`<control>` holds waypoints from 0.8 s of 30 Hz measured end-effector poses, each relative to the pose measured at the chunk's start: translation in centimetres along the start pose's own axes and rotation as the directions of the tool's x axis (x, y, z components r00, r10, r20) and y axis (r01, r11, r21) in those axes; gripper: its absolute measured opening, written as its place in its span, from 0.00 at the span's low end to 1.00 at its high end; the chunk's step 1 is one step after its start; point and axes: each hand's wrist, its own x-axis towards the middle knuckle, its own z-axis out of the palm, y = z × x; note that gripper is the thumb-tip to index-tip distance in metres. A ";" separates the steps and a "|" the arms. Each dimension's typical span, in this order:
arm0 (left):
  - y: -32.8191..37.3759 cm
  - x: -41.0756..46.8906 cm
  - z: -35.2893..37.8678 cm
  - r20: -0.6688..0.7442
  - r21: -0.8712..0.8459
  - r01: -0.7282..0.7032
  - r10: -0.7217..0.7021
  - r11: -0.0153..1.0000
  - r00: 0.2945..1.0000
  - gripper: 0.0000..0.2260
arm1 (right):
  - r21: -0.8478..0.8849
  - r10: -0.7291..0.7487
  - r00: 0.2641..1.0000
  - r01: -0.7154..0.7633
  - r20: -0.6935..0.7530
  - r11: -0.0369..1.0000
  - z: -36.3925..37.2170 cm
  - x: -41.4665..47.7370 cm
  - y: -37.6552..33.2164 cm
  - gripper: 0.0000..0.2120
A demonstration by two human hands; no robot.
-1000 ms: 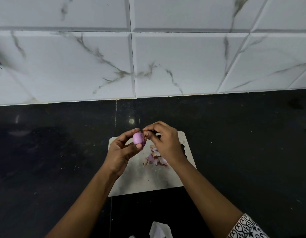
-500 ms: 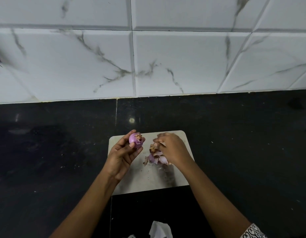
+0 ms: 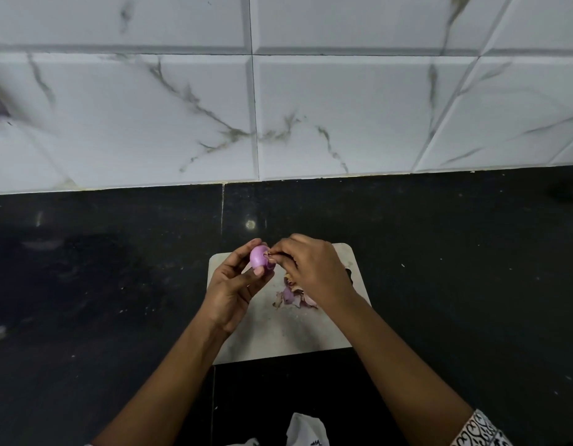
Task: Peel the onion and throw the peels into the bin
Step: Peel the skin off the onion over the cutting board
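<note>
I'm looking at a black stone counter [image 3: 101,284] under white marbled wall tiles [image 3: 343,107], with a pale cutting board [image 3: 278,336] lying on it. The left hand [image 3: 233,284] grips the small purple onion [image 3: 258,259] between thumb and fingertips, held up over the board's far edge. The right hand [image 3: 314,268] pinches the onion's brownish right end. Below that hand I see loose peels [image 3: 293,297] heaped on the board.

left hand [image 3: 233,286]: raised, palm toward me, thumb and fingers curled round the onion [image 3: 260,259] | right hand [image 3: 314,268]: back up, fingers bent, tips pinching at the onion's right end | forearms: bare, both rising from the bottom edge, converging at the hands | right sleeve [image 3: 478,429]: patterned cuff near my elbow
</note>
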 end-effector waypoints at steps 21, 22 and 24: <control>-0.8 0.1 0.0 -0.061 0.370 -0.248 0.290 0.895 0.955 0.19 | 0.555 0.589 0.737 -0.657 0.331 0.510 1.0 0.5 -1.0 0.08; -0.8 0.0 0.0 -0.086 0.352 -0.230 0.276 0.907 0.957 0.18 | 0.529 0.544 0.790 -0.601 0.282 0.599 0.6 0.5 -0.9 0.07; -0.6 0.0 -0.1 -0.117 0.347 -0.203 0.258 0.915 0.959 0.17 | 0.325 0.356 0.918 -0.395 0.173 0.859 -0.1 0.3 -0.6 0.06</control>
